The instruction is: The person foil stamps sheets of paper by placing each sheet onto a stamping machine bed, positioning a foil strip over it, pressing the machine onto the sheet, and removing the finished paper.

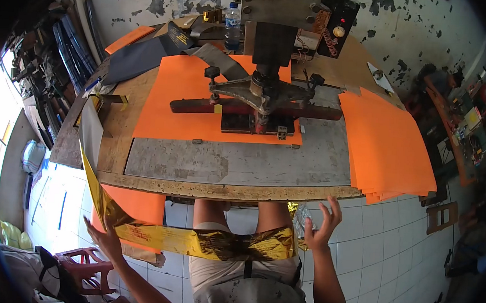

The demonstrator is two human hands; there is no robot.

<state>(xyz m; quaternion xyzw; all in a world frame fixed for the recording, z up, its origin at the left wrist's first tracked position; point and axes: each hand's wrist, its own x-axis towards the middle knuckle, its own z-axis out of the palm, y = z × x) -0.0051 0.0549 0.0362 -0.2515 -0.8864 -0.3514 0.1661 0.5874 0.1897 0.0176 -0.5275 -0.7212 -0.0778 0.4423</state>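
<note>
A long gold foil strip stretches across the lap, and its left part rises to the table's left edge. My left hand is at the strip's left bend, touching it; whether its fingers grip the foil cannot be made out. Just right of the strip's right end, my right hand is raised with fingers apart and nothing in it. Beyond the hands, a dark press with a red-edged bar stands over a large orange sheet on a grey metal plate.
Stacked orange sheets overhang the table's right side. A water bottle stands behind the press, left of a control box. Dark blue material lies at the back left. A red stool is at lower left. Another person sits far right.
</note>
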